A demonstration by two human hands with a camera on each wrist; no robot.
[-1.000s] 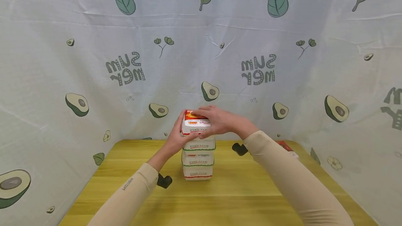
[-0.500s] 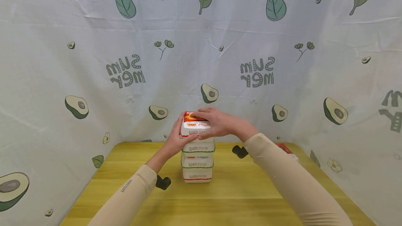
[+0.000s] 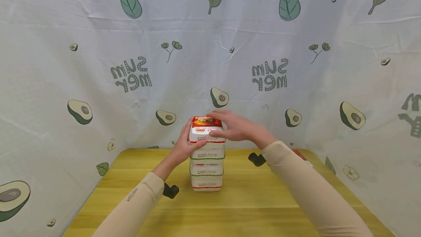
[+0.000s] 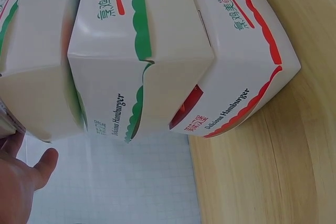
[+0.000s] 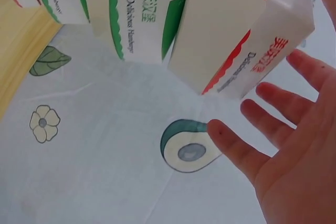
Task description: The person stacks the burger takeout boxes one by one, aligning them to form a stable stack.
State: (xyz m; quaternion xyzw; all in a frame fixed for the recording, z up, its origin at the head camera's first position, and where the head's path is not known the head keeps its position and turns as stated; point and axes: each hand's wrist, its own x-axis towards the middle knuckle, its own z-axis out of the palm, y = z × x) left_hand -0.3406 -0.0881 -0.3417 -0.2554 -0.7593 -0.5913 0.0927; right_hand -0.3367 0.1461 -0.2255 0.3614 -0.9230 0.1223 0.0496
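Several white hamburger boxes stand in one stack on the table. The top box (image 3: 205, 129) has a red burger picture and a red wavy edge. Below it are two green-edged boxes (image 4: 113, 51), with a red-edged box (image 4: 236, 51) at the bottom. My left hand (image 3: 185, 143) holds the top box at its left, thumb along the lower front and fingers up the side. At its right, my right hand (image 3: 238, 125) has its fingers extended and spread. In the right wrist view those fingertips (image 5: 216, 128) show close beside the top box, which sits slightly turned on the stack.
Another red and white box (image 3: 303, 156) lies at the back right of the wooden table (image 3: 263, 200), partly behind the right sleeve. A pale curtain (image 3: 210, 39) with avocado prints hangs behind. Black wrist mounts (image 3: 171, 190) stick out by both wrists.
My right hand has drawn off the top box toward the right, uncovering its burger picture. My left hand and the stack stay in place.
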